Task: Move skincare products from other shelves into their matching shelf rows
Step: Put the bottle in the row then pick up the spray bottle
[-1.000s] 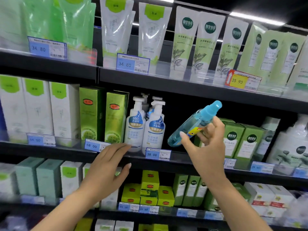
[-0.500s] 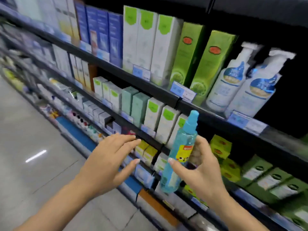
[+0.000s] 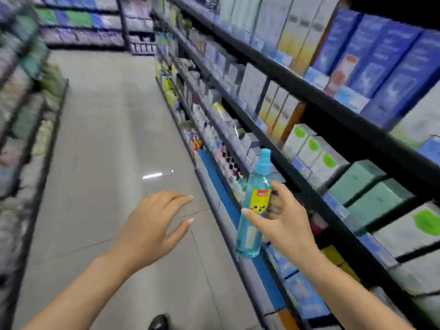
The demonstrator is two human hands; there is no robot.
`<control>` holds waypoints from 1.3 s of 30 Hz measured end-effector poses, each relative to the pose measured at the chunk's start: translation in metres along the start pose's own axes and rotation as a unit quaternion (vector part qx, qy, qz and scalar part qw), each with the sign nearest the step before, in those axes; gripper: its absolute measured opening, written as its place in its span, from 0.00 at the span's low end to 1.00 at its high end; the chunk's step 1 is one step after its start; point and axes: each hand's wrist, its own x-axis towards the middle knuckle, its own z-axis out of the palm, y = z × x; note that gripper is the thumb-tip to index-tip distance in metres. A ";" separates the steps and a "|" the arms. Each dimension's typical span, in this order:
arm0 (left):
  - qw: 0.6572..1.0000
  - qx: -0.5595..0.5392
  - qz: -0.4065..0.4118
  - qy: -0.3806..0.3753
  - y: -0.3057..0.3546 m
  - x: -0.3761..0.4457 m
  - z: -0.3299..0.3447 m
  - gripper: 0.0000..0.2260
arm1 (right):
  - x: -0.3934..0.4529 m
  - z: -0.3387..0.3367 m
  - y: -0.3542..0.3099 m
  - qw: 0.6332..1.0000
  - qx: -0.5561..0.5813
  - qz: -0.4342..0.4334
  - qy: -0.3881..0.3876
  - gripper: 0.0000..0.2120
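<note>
Left hand [image 3: 152,225]: bare, no ring or watch to be seen; nails kept fairly long and pale.
Right hand [image 3: 283,222]: bare as well, the thumbnail long and pale.
Forearms: uncovered up to the frame edge (no sleeve is shown).
Footwear: a dark, glossy shoe toe [image 3: 158,322] is seen at the bottom edge.

Shelves [image 3: 309,91] right, floor [image 3: 107,139] left; bottle [image 3: 256,210] between, before hands.

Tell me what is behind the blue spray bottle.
Behind the blue spray bottle, the right hand grips it, fingers showing through the clear plastic. Beyond lie blurred lower shelves; products directly behind the bottle stay covered.
</note>
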 end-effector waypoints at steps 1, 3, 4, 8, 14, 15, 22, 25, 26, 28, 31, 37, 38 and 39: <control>1.000 0.004 -0.015 -0.001 -0.023 0.006 -0.005 0.20 | 0.023 0.019 -0.006 1.000 0.008 -0.003 -0.004 0.22; 0.999 0.020 -0.032 0.000 -0.070 0.020 -0.017 0.20 | 0.066 0.057 -0.019 1.000 0.020 -0.012 -0.013 0.20; 0.999 0.030 -0.035 0.002 -0.092 0.029 -0.024 0.20 | 0.087 0.077 -0.026 0.999 0.023 -0.016 -0.018 0.20; 0.998 0.052 -0.040 0.007 -0.170 0.065 -0.053 0.19 | 0.169 0.146 -0.055 0.998 0.017 -0.054 -0.033 0.19; 0.994 0.085 -0.072 0.014 -0.284 0.133 -0.084 0.19 | 0.299 0.218 -0.088 0.993 -0.006 -0.099 -0.066 0.18; 0.992 0.097 -0.072 0.018 -0.303 0.147 -0.088 0.20 | 0.321 0.227 -0.092 0.992 -0.001 -0.106 -0.065 0.19; 0.984 0.159 -0.059 0.056 -0.424 0.279 -0.119 0.20 | 0.491 0.277 -0.124 0.984 0.011 -0.165 -0.070 0.19; 0.982 0.173 -0.049 0.060 -0.473 0.338 -0.134 0.20 | 0.565 0.294 -0.149 0.980 0.013 -0.185 -0.072 0.18; 0.981 0.181 -0.042 0.060 -0.490 0.357 -0.139 0.20 | 0.589 0.301 -0.157 0.979 0.017 -0.190 -0.074 0.18; 0.978 0.197 -0.027 0.063 -0.526 0.392 -0.152 0.21 | 0.636 0.317 -0.174 0.977 0.022 -0.197 -0.076 0.17; 0.973 0.212 -0.016 0.094 -0.583 0.438 -0.171 0.21 | 0.701 0.347 -0.197 0.974 0.018 -0.211 -0.078 0.17; 0.966 0.224 -0.004 0.129 -0.717 0.509 -0.192 0.21 | 0.824 0.427 -0.235 0.969 -0.005 -0.241 -0.053 0.17; 0.966 0.222 -0.003 0.130 -0.742 0.521 -0.194 0.20 | 0.843 0.442 -0.240 0.968 -0.006 -0.245 -0.049 0.17; 0.967 0.218 0.002 0.131 -0.767 0.533 -0.196 0.20 | 0.862 0.457 -0.246 0.968 -0.005 -0.248 -0.045 0.17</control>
